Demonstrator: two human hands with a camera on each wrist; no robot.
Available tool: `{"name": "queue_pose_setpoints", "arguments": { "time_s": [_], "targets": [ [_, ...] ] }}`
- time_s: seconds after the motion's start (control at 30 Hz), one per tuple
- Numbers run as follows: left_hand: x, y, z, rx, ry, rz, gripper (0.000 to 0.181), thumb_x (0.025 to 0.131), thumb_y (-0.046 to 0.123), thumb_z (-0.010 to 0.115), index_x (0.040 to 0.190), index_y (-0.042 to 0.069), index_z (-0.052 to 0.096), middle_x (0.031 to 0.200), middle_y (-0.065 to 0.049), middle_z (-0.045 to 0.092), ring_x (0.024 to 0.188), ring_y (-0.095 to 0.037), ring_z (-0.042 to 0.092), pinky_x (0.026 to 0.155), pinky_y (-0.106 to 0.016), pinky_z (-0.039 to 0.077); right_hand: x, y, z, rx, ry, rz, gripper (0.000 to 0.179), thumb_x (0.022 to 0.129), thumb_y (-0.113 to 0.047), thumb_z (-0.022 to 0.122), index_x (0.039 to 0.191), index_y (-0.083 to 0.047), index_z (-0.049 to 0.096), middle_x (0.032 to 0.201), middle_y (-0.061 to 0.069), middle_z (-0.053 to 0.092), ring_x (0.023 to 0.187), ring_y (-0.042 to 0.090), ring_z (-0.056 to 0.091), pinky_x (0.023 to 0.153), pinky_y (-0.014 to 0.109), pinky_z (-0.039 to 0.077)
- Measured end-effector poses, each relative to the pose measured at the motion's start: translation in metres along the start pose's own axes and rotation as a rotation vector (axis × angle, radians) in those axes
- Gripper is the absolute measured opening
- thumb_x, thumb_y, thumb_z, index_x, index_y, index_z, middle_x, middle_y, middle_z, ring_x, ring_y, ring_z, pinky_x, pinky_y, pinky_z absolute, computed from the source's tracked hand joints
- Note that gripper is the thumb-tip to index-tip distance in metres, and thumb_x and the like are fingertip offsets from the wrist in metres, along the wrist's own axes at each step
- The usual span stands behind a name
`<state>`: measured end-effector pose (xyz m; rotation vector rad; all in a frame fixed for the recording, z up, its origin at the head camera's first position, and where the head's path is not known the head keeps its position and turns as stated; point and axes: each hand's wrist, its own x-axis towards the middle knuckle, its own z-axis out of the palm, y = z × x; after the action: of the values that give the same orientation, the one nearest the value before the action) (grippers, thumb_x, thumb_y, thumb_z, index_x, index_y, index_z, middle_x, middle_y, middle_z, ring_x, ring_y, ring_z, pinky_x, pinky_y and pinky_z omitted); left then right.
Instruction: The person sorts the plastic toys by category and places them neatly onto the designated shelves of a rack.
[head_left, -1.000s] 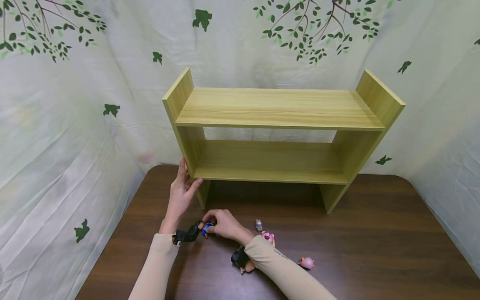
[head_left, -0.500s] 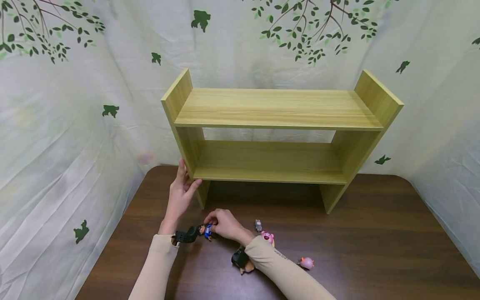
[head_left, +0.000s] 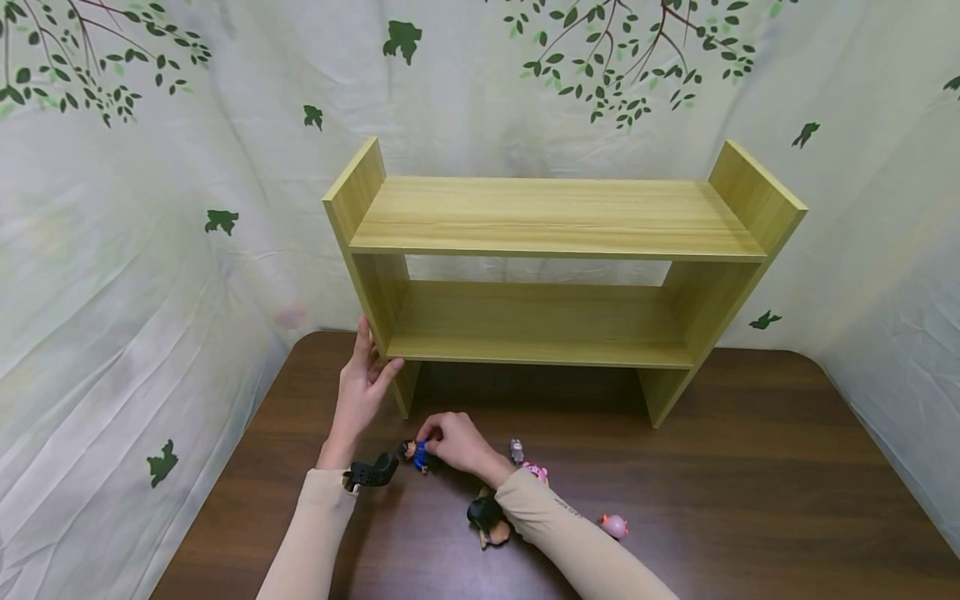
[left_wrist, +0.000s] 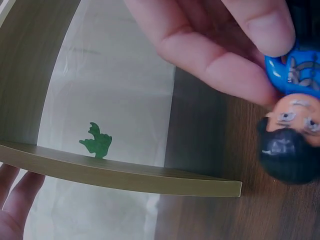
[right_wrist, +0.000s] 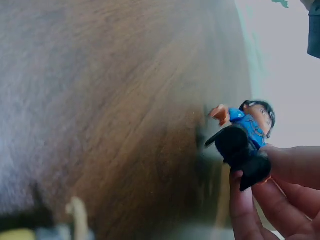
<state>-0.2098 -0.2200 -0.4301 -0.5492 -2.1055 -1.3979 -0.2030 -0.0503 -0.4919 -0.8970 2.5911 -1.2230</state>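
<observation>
My right hand (head_left: 457, 442) pinches a small toy figurine (head_left: 420, 454) with black hair and a blue top, just above the table in front of the shelf's left leg. Thumb and fingers hold its body in the right wrist view, where its black legs (right_wrist: 245, 160) face the camera. Its head points down in the left wrist view, next to the fingers (left_wrist: 225, 70) around it. My left hand (head_left: 360, 396) rests against the left side panel of the two-tier wooden shelf (head_left: 558, 217), fingers extended along the outside and thumb by the front edge.
Right of my right hand lie a small grey toy (head_left: 517, 451) and a pink toy (head_left: 536, 472) partly behind the sleeve. A black-and-tan toy (head_left: 487, 521) lies near my forearm, and a round pink toy (head_left: 614, 526) farther right. A patterned curtain (head_left: 255, 167) surrounds the brown table (head_left: 750, 467).
The right hand has shifted slightly right and away from me, turning the figurine so more of its blue top shows. My left hand stays against the shelf.
</observation>
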Motion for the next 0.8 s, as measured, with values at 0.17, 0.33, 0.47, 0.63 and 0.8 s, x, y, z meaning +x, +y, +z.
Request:
{"name": "queue_pose_setpoints", "arguments": {
  "time_s": [0.17,0.33,0.47,0.63,0.8],
  "targets": [
    [0.001,0.012,-0.001,-0.014,-0.002,0.018,0.093,0.089,-0.012,0.058,0.154,0.031,0.007,0.140,-0.032,0.040,0.114,-0.052,0.048,0.084,-0.014,0.045,-0.002,0.000,-0.005,0.007,0.009,-0.018,0.013,0.082,0.003,0.065,0.083,-0.008,0.072,0.074,-0.005,0.066,0.067,-0.001,0.056,0.064,0.015,0.044],
    [0.001,0.013,0.000,-0.010,-0.003,0.012,0.097,0.089,-0.013,0.058,0.153,0.039,0.008,0.140,-0.032,0.039,0.114,-0.052,0.047,0.083,-0.013,0.044,-0.002,0.000,-0.012,0.001,0.010,-0.026,0.016,0.084,0.004,0.062,0.086,-0.009,0.071,0.077,-0.005,0.066,0.070,0.001,0.057,0.066,0.016,0.046],
    [0.001,0.012,0.000,-0.017,0.001,0.011,0.098,0.089,-0.013,0.058,0.152,0.041,0.008,0.138,-0.033,0.041,0.114,-0.052,0.048,0.083,-0.013,0.044,-0.002,0.000,-0.018,0.038,-0.002,-0.031,0.018,0.085,0.007,0.060,0.089,-0.007,0.071,0.080,-0.002,0.066,0.073,0.005,0.058,0.068,0.017,0.047],
    [0.002,0.017,0.000,-0.017,-0.001,0.011,0.097,0.089,-0.014,0.058,0.153,0.038,0.008,0.137,-0.034,0.041,0.113,-0.052,0.048,0.084,-0.015,0.045,-0.004,-0.001,-0.024,0.120,0.006,-0.027,0.018,0.086,0.007,0.059,0.093,-0.005,0.071,0.086,0.001,0.067,0.077,0.007,0.059,0.071,0.019,0.047],
    [0.001,0.015,0.000,-0.015,-0.001,0.003,0.093,0.089,-0.014,0.058,0.154,0.029,0.007,0.138,-0.034,0.040,0.113,-0.053,0.048,0.086,-0.017,0.045,-0.007,-0.003,-0.034,0.162,0.018,-0.015,0.018,0.088,0.004,0.059,0.094,-0.007,0.071,0.087,-0.001,0.068,0.078,0.006,0.060,0.072,0.021,0.048]
  ]
}}
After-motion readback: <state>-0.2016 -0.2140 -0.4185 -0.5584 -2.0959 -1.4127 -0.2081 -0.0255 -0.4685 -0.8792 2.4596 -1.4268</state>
